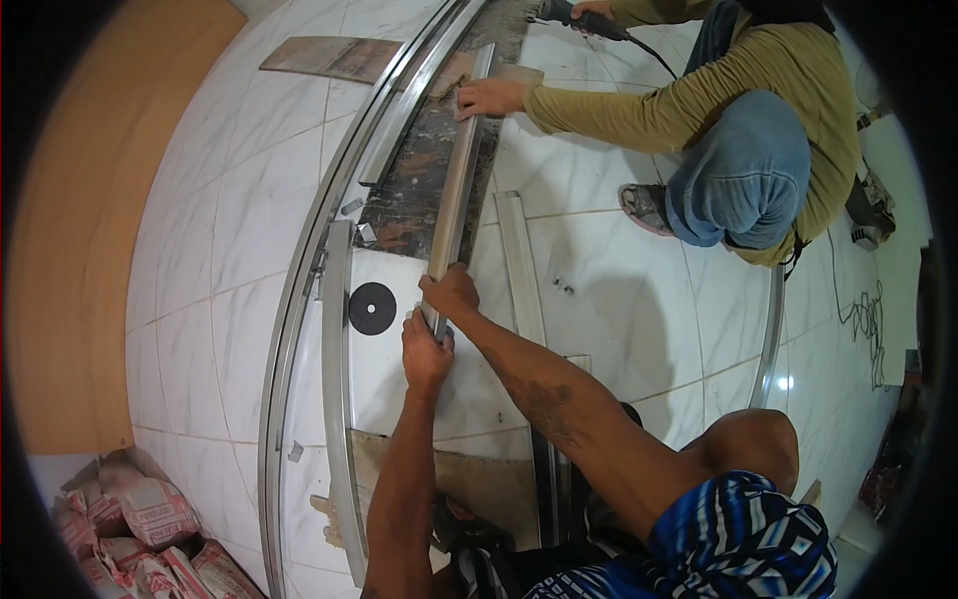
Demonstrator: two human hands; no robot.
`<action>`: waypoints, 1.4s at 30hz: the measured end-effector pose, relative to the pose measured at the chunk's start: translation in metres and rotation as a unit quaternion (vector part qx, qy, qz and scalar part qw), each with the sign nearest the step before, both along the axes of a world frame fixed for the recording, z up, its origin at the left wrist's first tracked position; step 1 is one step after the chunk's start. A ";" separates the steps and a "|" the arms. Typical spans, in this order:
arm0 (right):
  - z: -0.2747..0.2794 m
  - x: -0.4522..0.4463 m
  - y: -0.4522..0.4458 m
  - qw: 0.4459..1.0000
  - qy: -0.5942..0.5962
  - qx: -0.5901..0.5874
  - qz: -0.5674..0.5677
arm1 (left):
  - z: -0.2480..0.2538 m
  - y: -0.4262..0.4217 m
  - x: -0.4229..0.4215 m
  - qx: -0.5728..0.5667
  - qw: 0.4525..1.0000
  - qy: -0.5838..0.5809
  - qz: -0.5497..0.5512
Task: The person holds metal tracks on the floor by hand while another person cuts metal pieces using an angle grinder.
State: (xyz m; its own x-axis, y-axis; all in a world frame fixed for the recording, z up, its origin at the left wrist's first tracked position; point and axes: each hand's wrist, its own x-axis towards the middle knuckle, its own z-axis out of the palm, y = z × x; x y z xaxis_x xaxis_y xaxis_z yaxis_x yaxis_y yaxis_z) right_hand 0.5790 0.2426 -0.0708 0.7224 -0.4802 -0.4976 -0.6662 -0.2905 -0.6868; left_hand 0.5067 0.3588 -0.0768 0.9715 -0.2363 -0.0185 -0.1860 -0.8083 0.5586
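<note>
My left hand (427, 351) is closed around the near end of a long metal channel (459, 190). Just ahead of it, my right hand (452, 292) grips the same channel from the right. The channel runs away from me, its far part over a dark, stained board (409, 205). A co-worker's hand (489, 98) rests on it near the far end. In the co-worker's other hand (593, 10) is a corded power tool (579, 18). A black cutting disc (372, 308) lies flat on the floor left of my hands.
Long metal tracks (299, 290) stretch along the left, with another metal strip (339, 349) beside them. A metal length (521, 260) lies to the right. The co-worker (748, 150) crouches at the upper right. Paper sacks (155, 509) sit at lower left, near a wooden panel (110, 200).
</note>
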 end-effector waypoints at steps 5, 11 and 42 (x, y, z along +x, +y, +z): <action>-0.002 -0.002 -0.010 0.999 0.047 0.014 -0.014 | -0.009 -0.012 -0.011 0.049 0.997 -0.058 0.016; -0.005 0.000 -0.013 0.998 0.058 -0.027 0.011 | -0.006 -0.018 -0.014 0.074 0.996 -0.053 0.022; 0.008 0.001 -0.021 0.995 0.081 0.016 0.058 | -0.005 -0.022 -0.013 0.094 0.990 -0.104 0.025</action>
